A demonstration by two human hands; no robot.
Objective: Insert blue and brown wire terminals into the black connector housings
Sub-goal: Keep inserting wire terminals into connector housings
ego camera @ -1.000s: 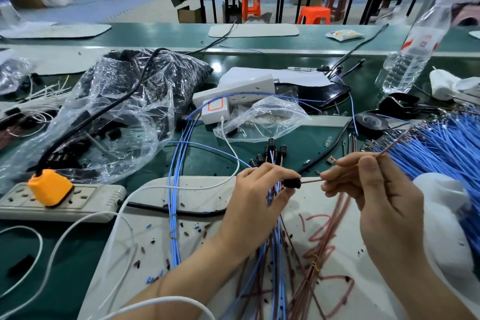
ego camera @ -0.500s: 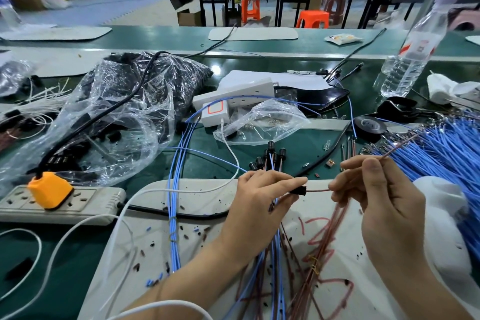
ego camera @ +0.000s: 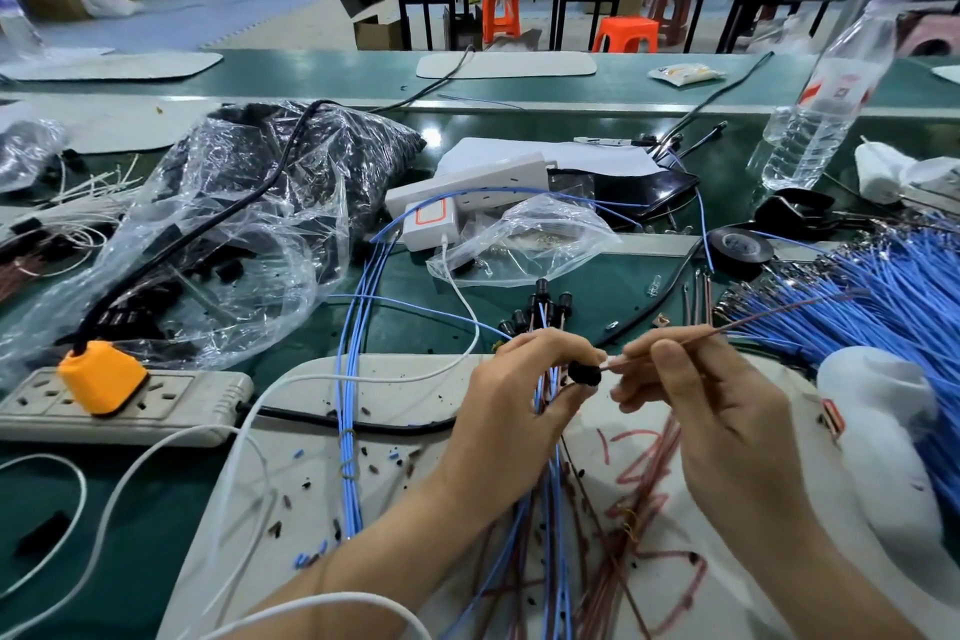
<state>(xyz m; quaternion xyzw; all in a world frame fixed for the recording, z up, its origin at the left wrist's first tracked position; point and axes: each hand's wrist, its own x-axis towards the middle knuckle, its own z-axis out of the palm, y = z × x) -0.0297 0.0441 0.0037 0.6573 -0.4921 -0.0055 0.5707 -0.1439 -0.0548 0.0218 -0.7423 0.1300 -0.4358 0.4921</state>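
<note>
1. Closer than half a second ago, the right hand [ego camera: 727, 411] has slid along the brown wire [ego camera: 769, 317] toward the black connector housing [ego camera: 584, 373], leaving less bare wire between them.
2. Left hand [ego camera: 514, 400] fingers pinch the housing above the white mat [ego camera: 405, 390], with a bundle of leads [ego camera: 550, 483] under the palm.
3. Right fingers pinch the brown wire, its tip meeting the housing.
4. Loose blue wires [ego camera: 893, 291] lie heaped on the desk [ego camera: 426, 322], right side.

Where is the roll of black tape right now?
In the head view, the roll of black tape lies flat on the right side of the table, at the left edge of the heap of blue wires, nearer than the water bottle.
</note>
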